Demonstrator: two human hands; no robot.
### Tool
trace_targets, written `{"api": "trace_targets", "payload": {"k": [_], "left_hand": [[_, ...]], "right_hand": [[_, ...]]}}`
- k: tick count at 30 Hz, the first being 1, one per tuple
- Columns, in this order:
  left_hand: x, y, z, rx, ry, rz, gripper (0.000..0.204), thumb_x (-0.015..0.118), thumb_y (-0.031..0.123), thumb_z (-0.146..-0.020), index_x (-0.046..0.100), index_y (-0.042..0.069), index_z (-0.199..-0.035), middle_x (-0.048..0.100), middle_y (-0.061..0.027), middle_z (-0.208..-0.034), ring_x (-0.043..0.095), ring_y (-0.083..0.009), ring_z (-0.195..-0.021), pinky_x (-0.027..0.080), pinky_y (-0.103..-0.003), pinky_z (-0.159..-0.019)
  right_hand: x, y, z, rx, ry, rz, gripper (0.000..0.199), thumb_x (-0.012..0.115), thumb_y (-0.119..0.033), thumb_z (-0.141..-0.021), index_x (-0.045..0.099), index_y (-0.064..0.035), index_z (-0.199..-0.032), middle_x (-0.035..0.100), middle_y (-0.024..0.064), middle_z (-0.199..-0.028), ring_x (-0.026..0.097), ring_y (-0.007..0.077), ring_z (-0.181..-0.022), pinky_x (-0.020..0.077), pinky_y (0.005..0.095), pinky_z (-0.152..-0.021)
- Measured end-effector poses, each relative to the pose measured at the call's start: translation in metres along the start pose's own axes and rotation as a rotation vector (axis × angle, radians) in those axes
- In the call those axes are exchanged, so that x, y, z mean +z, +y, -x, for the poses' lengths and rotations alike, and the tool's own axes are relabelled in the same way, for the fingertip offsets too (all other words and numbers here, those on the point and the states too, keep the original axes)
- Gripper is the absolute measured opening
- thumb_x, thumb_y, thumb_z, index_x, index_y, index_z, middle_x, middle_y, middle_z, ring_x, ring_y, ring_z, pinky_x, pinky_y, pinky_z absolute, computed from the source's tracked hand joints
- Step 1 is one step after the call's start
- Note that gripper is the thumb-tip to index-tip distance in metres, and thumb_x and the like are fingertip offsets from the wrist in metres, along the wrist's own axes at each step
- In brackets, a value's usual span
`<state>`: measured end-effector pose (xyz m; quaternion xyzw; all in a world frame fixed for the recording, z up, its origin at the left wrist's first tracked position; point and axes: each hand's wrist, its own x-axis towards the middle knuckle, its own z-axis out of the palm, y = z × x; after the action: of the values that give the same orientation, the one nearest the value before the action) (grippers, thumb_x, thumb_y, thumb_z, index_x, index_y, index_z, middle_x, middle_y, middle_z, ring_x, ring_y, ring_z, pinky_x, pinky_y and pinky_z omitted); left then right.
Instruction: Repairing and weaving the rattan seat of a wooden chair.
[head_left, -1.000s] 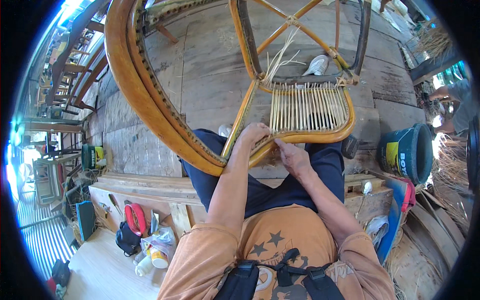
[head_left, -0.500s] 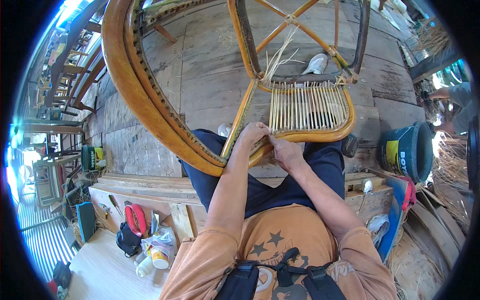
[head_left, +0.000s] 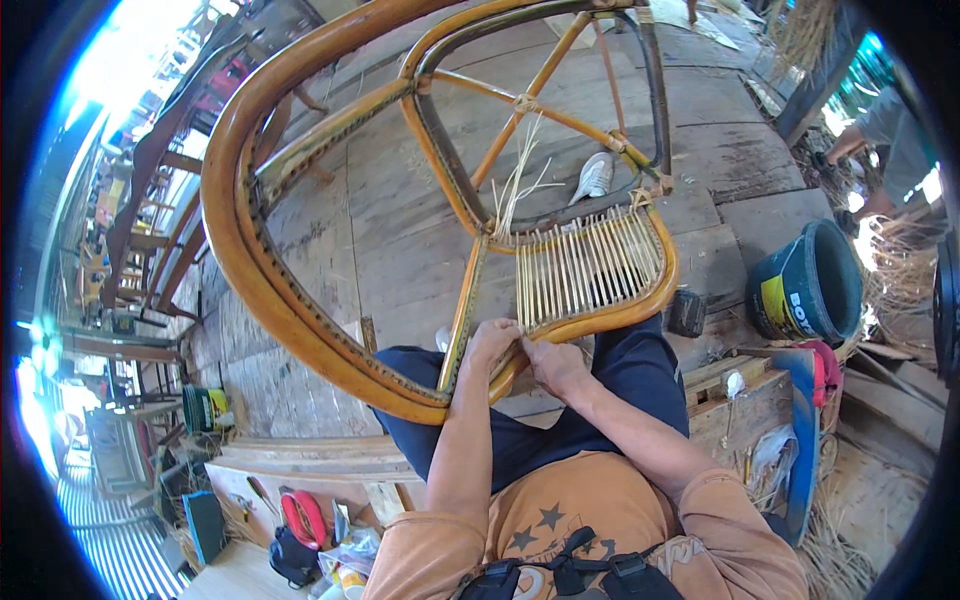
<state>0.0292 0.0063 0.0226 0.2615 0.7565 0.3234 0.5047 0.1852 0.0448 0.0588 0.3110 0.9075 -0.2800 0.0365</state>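
Where fingers (head_left: 532,349) curl, hands (head_left: 490,346) (head_left: 556,368) touch frame (head_left: 602,317)

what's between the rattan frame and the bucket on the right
Floorboards and a dark blocky thing lie between the frame and bucket, in the head view.

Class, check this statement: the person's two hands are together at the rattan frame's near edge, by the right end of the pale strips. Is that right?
Wrong end: the head view shows the left hand and right hand together at the rattan frame's near edge, by the left end of the pale strips.
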Motion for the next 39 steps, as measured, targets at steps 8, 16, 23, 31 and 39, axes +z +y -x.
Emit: {"api": "trace_targets", "payload": {"k": [8, 16, 23, 31, 39], "left_hand": [[-0.014, 0.071, 0.121, 0.343, 0.212, -0.275, 0.03, 0.055, 0.018, -0.082, 0.054, -0.001, -0.105, 0.056, -0.0131, -0.098, 0.055, -0.0172, -0.091, 0.043, -0.029, -0.077], [-0.111, 0.078, 0.226, 0.665, 0.536, 0.824, 0.021, 0.052, 0.024, -0.089, 0.058, 0.003, -0.087, 0.054, -0.0072, -0.065, 0.052, -0.0153, -0.05, 0.046, -0.027, -0.045], [-0.118, 0.076, 0.196, 0.767, 0.721, 1.045, 0.032, 0.042, 0.034, -0.093, 0.055, 0.005, -0.088, 0.044, 0.0035, -0.058, 0.03, -0.0047, -0.035, 0.027, -0.019, -0.027], [-0.127, 0.07, 0.19, 0.768, 0.702, 0.978, 0.03, 0.041, 0.034, -0.093, 0.053, 0.007, -0.094, 0.044, 0.0038, -0.064, 0.029, -0.0029, -0.036, 0.025, -0.017, -0.026], [-0.125, -0.009, 0.111, 0.472, 0.026, 1.214, 0.043, 0.048, 0.029, -0.088, 0.043, 0.006, -0.124, 0.045, -0.0131, -0.127, 0.04, -0.0349, -0.119, 0.037, -0.054, -0.094]], "right_hand": [[0.006, 0.055, 0.032, -0.032, 0.649, -0.483, 0.02, 0.048, -0.017, -0.089, 0.06, -0.0022, -0.097, 0.061, 0.0178, -0.089, 0.061, 0.0303, -0.083, 0.0493, 0.0343, -0.074], [-0.057, 0.175, 0.044, 0.657, 0.945, -0.603, 0.027, 0.045, -0.016, -0.087, 0.057, 0.0003, -0.106, 0.06, 0.0183, -0.098, 0.058, 0.0264, -0.092, 0.0441, 0.0334, -0.082], [-0.029, 0.199, 0.022, 0.773, 0.722, -0.782, 0.046, 0.053, -0.035, -0.082, 0.048, -0.0057, -0.117, 0.058, 0.021, -0.106, 0.055, 0.0359, -0.1, 0.0417, 0.039, -0.086], [-0.047, 0.18, 0.015, 0.898, 0.705, -0.873, 0.049, 0.049, -0.034, -0.08, 0.039, -0.0143, -0.124, 0.057, 0.0245, -0.106, 0.052, 0.0412, -0.102, 0.0402, 0.0444, -0.088], [-0.04, 0.202, 0.015, 0.808, 0.787, -0.794, 0.046, 0.042, -0.038, -0.085, 0.04, -0.0096, -0.12, 0.053, 0.0279, -0.109, 0.049, 0.045, -0.104, 0.0385, 0.047, -0.089]]}}
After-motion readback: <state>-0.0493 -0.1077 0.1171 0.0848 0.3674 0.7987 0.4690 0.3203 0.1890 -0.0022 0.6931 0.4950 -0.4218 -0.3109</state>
